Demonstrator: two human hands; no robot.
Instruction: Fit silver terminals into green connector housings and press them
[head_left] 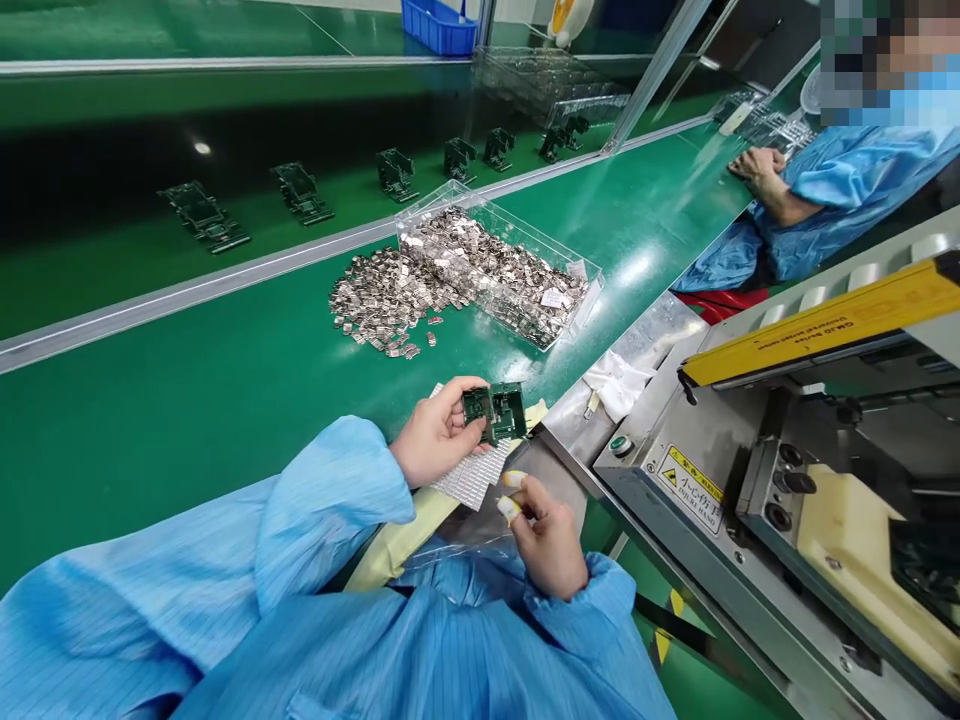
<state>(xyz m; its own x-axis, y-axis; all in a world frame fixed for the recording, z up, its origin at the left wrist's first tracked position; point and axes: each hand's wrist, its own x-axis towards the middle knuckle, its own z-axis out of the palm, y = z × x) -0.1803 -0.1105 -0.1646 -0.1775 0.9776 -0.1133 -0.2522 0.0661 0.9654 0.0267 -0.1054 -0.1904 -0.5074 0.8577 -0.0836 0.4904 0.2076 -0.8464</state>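
My left hand (pixel 439 435) grips a green circuit board (pixel 506 410) by its left side, thumb on top. Just below it, my right hand (pixel 551 535) hovers with thumb and index finger apart and nothing visible between them. White and yellow covers sit on those two fingertips. Under the board lies a sheet of small silvery labels in rows (pixel 474 478), partly hidden by my left hand. Beneath that sheet runs a strip of pale yellow material (pixel 397 545).
A clear plastic box (pixel 592 300) and a loose heap (pixel 375 300) hold many small metal pieces. Several circuit boards (pixel 300 192) stand along the dark belt. At right are a machine (pixel 667 440) with a yellow bar, a white cloth (pixel 619 385) and a co-worker's hands (pixel 761 165).
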